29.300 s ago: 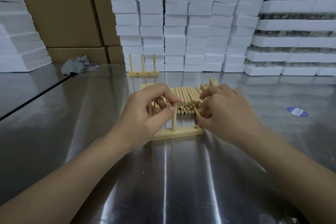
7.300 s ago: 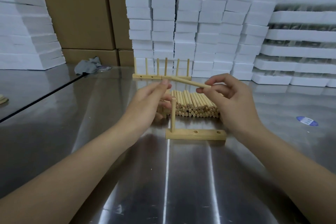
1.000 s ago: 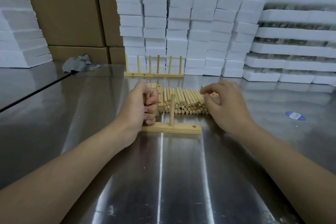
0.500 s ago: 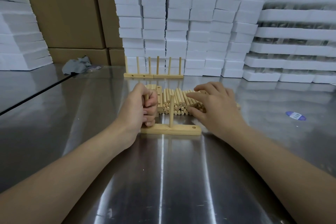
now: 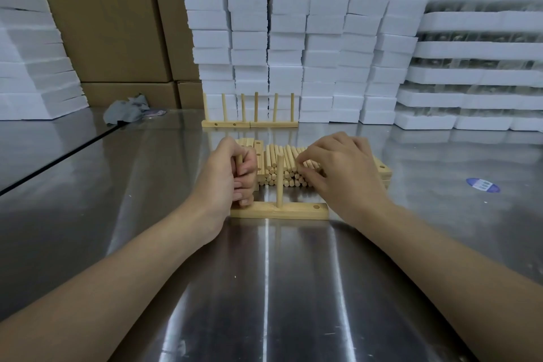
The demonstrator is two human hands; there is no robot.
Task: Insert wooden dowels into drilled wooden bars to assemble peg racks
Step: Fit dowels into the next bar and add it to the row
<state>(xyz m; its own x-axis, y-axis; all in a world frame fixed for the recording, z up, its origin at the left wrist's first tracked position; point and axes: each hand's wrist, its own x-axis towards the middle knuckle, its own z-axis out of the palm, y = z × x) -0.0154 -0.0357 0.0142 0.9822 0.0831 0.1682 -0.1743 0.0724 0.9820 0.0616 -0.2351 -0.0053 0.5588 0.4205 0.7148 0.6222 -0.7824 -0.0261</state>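
A drilled wooden bar (image 5: 296, 210) lies across the steel table in front of me. One dowel (image 5: 280, 179) stands upright in its middle hole, and the right hole (image 5: 316, 207) shows bare. My left hand (image 5: 230, 173) grips another upright dowel (image 5: 239, 160) at the bar's left end; its foot is hidden by my fingers. My right hand (image 5: 340, 167) lies over the pile of loose dowels (image 5: 279, 163) behind the bar, fingertips curled down onto them; whether it has hold of one is hidden.
Two assembled peg racks (image 5: 249, 123) stand side by side at the back. Spare drilled bars (image 5: 383, 170) lie right of the pile. White foam blocks (image 5: 293, 32) and cardboard boxes (image 5: 102, 23) wall the far edge. A grey rag (image 5: 126, 110) and a blue sticker (image 5: 482, 185) lie on the table.
My right hand has shifted right and back across the dowel pile, fingers now dug into it. My left hand and its dowel have stayed in place at the bar's left end.
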